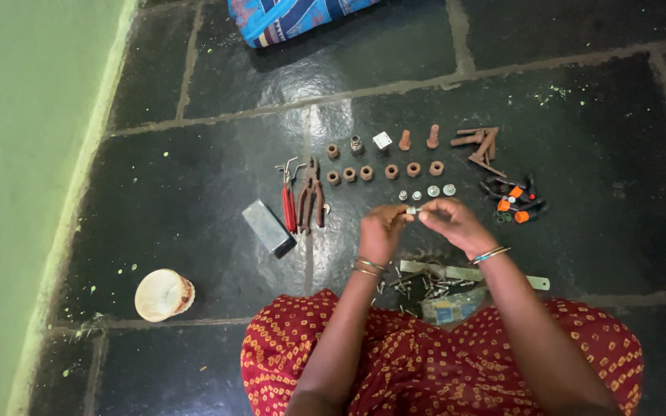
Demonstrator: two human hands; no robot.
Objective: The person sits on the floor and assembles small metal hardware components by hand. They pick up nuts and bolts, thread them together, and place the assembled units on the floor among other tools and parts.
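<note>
My left hand (383, 229) and my right hand (451, 221) meet above the dark stone floor, both pinching a small silvery metal part (412, 209) between their fingertips. Just beyond the hands lie three small silvery nuts (426, 191) in a short row. Behind them are rows of small brown ring-shaped pieces (367, 173) and two brown peg-shaped pieces (418, 139). Bangles sit on both wrists. Below the hands lies a heap of screws (418, 285) beside a flat metal strip (468, 273).
Red-handled pliers and rusty cutters (303, 202) lie left of the hands, next to a grey rectangular block (268, 227). Orange-and-black parts (515, 202) and brown rods (479, 145) lie at right. A round pale container (163, 294) stands near the green wall. Blue patterned cloth (287, 17) lies at top.
</note>
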